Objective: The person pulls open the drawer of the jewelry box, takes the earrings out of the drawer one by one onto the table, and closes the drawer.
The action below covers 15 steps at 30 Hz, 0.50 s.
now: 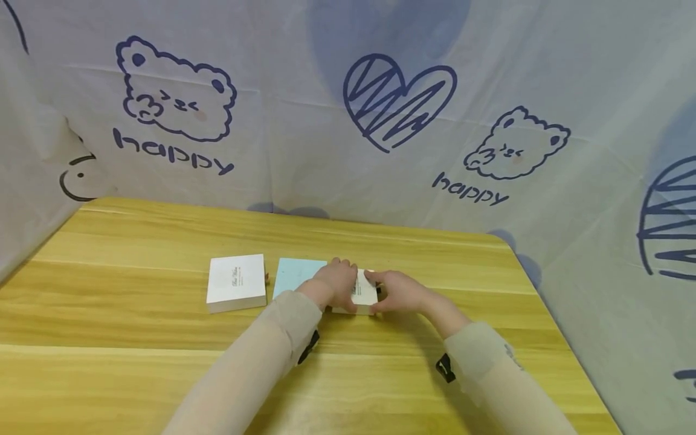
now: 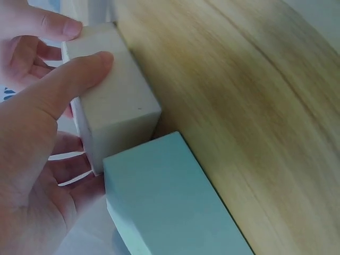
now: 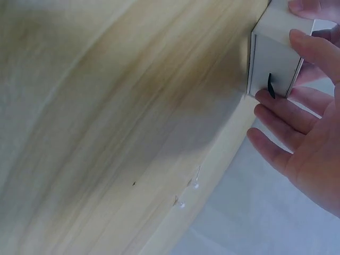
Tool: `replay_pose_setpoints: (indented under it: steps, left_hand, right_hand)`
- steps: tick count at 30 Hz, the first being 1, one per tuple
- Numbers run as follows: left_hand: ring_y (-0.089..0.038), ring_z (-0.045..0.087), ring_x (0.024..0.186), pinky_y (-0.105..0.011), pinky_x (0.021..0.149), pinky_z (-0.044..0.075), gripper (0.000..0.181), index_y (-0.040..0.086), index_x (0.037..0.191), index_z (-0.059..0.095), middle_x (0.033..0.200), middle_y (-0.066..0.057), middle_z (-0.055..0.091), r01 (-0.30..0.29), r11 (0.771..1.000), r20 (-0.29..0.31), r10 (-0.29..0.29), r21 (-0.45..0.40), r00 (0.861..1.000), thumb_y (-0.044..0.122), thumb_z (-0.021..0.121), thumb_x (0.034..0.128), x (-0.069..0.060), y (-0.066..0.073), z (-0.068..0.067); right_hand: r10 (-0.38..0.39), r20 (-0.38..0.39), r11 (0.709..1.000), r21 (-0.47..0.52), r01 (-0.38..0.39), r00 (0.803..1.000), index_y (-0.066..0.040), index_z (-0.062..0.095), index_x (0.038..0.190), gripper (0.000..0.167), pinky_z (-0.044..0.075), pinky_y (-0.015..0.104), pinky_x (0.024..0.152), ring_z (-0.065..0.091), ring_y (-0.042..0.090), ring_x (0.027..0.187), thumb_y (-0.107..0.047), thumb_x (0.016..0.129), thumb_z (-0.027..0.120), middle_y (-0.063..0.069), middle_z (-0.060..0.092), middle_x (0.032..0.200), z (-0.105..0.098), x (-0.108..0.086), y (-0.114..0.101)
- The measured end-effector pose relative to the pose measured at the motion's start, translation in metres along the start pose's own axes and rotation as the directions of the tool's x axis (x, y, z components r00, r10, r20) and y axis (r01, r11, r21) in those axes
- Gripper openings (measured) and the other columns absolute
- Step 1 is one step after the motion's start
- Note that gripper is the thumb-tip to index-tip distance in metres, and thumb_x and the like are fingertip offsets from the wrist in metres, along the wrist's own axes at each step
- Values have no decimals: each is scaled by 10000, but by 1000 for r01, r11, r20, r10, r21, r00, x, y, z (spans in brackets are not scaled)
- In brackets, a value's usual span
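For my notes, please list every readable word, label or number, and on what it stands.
"happy": cloth backdrop, under left bear drawing.
"happy": cloth backdrop, under right bear drawing.
Left white box: lettering too small.
Held white box: print partly covered, too small.
Right sleeve: marking blurred.
Cloth backdrop, lower right: possible lettering, cut off.

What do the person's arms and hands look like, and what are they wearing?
The left hand and right hand wear no gloves, and I see no rings. The left sleeve and right sleeve are long and pale. A small black piece shows under each wrist. The right one has a faint grey-blue marking, too small to read.
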State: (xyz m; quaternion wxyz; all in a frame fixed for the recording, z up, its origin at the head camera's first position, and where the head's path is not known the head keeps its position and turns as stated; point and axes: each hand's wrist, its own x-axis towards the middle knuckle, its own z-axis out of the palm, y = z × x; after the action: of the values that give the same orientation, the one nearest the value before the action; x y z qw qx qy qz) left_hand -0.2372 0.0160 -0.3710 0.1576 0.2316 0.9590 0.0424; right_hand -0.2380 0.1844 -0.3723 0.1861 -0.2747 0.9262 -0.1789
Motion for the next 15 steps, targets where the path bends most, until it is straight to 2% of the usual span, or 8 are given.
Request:
replay_pose_setpoints:
  steps: [4, 7, 10, 15]
  left_hand:
    - [-288, 408, 1278, -374, 1025, 408, 836, 31, 1442, 332, 1403, -131, 437, 0, 1000, -13, 0, 26, 1000, 433, 697, 807, 3, 0, 1]
    - [-292, 386, 1314, -375, 1023, 420, 816, 49, 1453, 320, 1448, -135, 393, 0, 998, -35, 2, 63, 999, 454, 663, 833, 5, 1, 5]
    - [-301, 353, 1351, -378, 1009, 439, 780, 78, 1452, 338, 1492, -145, 331, 16, 997, -62, -11, 72, 998, 464, 639, 845, 8, 3, 8]
    - [-320, 368, 1334, -366, 965, 474, 742, 89, 1437, 375, 1488, -192, 301, 50, 998, -92, -46, 40, 995, 440, 647, 842, 10, 5, 10]
  right_hand:
    - [17, -13, 999, -44, -17, 1000, 18, 379, 1403, 720, 369, 223, 624, 303, 99, 537, -182, 806, 728, 172, 657, 1020, -1, 3, 1]
    - [41, -40, 997, -68, -44, 998, 2, 419, 1385, 682, 382, 236, 670, 317, 107, 563, -191, 808, 727, 188, 622, 1193, -3, 4, 3]
    - [67, -56, 996, -60, -70, 996, -8, 441, 1371, 644, 378, 236, 655, 291, 114, 544, -181, 816, 718, 201, 542, 1314, -4, 5, 6]
    - [76, -67, 995, -51, -80, 995, -14, 451, 1364, 623, 360, 216, 592, 258, 106, 505, -166, 818, 711, 216, 558, 1286, -5, 6, 7]
